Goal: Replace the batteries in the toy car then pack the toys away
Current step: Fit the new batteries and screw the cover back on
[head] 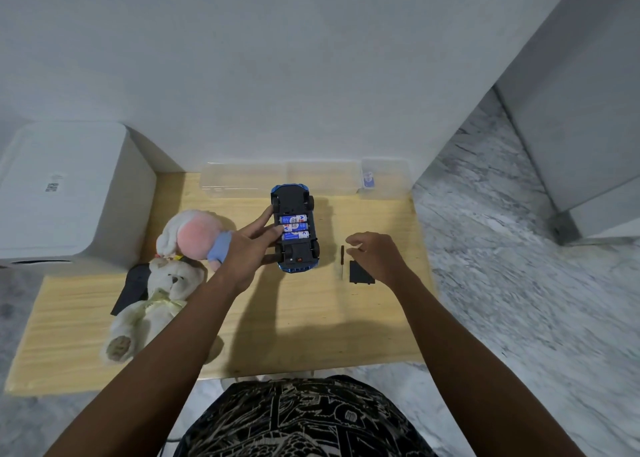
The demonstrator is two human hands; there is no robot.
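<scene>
A blue toy car lies upside down in the middle of the wooden table. Its battery bay is uncovered and holds three blue and white batteries. My left hand holds the car by its left side, fingers on the edge of the bay, thumb near the rear wheel. My right hand hovers with loosely curled fingers over the black battery cover, holding nothing. A small dark screwdriver lies just left of the cover.
A pink and white plush and a cream teddy bear lie at the left on a dark object. A clear bin and a small clear box stand against the wall. A white appliance is far left.
</scene>
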